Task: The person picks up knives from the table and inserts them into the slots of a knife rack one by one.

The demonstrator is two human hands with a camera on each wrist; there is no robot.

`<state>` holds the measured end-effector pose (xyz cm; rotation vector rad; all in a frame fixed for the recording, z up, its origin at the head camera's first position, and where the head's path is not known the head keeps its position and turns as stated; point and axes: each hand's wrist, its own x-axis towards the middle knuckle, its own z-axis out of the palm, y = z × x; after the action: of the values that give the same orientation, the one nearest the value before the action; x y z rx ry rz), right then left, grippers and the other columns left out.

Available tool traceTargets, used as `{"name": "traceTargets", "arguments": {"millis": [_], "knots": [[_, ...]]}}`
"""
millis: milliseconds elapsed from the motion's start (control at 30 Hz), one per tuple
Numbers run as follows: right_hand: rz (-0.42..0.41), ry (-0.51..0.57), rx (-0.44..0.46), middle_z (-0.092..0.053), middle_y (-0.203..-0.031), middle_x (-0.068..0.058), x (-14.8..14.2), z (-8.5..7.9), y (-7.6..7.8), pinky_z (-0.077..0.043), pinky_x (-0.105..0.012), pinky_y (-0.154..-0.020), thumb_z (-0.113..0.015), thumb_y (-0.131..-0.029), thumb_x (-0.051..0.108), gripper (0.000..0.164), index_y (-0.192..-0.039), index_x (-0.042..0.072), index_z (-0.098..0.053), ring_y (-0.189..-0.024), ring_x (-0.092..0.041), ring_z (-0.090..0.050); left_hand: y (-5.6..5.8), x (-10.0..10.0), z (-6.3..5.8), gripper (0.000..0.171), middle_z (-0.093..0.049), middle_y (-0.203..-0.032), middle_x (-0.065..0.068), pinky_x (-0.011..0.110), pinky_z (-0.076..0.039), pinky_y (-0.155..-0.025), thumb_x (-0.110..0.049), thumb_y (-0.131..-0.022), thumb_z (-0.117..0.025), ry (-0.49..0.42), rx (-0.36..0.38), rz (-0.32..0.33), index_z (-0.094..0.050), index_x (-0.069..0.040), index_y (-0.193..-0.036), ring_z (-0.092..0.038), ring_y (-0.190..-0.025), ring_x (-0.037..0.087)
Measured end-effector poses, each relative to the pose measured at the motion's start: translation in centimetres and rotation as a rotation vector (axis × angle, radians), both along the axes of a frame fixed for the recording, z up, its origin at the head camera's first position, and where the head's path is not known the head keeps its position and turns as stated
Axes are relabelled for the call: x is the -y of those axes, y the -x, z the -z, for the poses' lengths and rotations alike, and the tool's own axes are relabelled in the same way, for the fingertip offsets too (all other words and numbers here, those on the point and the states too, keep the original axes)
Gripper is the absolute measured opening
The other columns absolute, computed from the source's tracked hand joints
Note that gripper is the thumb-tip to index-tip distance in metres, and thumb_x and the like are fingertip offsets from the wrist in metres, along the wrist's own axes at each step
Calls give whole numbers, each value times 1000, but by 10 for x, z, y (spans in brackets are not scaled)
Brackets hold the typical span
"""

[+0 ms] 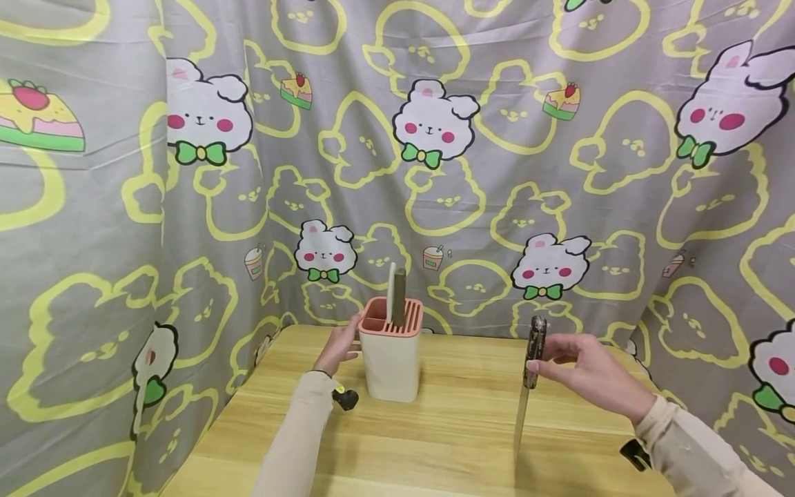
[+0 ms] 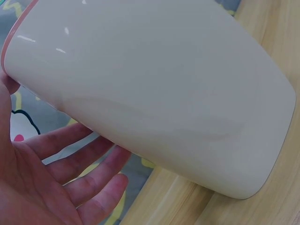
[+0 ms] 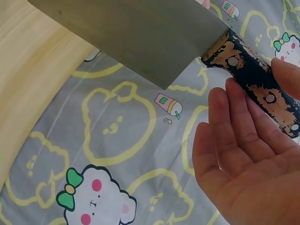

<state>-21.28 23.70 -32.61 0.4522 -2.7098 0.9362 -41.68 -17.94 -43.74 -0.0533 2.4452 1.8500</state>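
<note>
My left hand (image 1: 339, 346) rests against the left side of a white knife block (image 1: 393, 369) that stands upright on the wooden table. In the left wrist view its fingers (image 2: 101, 154) are extended loosely behind the block's wall. A slotted pink top (image 1: 413, 319) covers the block, and a dark-handled knife (image 1: 399, 297) and a white-handled one (image 1: 390, 293) stick up from it. To the right, my right hand (image 1: 596, 369) pinches the worn black-and-brown handle of a cleaver (image 1: 535, 348) between thumb and fingers. The cleaver's broad blade (image 3: 136, 40) points down toward the tabletop.
A pale wooden table (image 1: 462, 428) reaches back to a grey patterned curtain (image 1: 373, 186), which hangs behind it and along both sides. Dark wrist mounts (image 1: 345, 398) hang under both sleeves. The block's left part has larger open compartments (image 1: 375, 321).
</note>
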Motion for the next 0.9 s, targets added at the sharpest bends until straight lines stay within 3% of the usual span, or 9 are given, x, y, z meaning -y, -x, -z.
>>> {"name": "traceTargets", "arguments": {"millis": [433, 900], "knots": [[-21, 15, -23, -70, -82, 13, 4, -10, 7, -53, -25, -77, -69, -91, 43, 14, -84, 31, -70, -83, -6, -67, 2, 0, 1, 89, -69, -124, 14, 51, -53, -97, -83, -83, -44, -5, 4, -3, -64, -10, -129, -71, -105, 28], [-21, 16, -29, -69, -81, 8, 14, -27, 13, -53, -25, -75, -68, -91, 44, 18, -83, 27, -69, -80, -9, -66, 0, 0, -2, 77, -68, -126, 14, 51, -53, -96, -74, -90, -43, 2, 10, -9, -64, -10, -129, -72, -104, 27]]}}
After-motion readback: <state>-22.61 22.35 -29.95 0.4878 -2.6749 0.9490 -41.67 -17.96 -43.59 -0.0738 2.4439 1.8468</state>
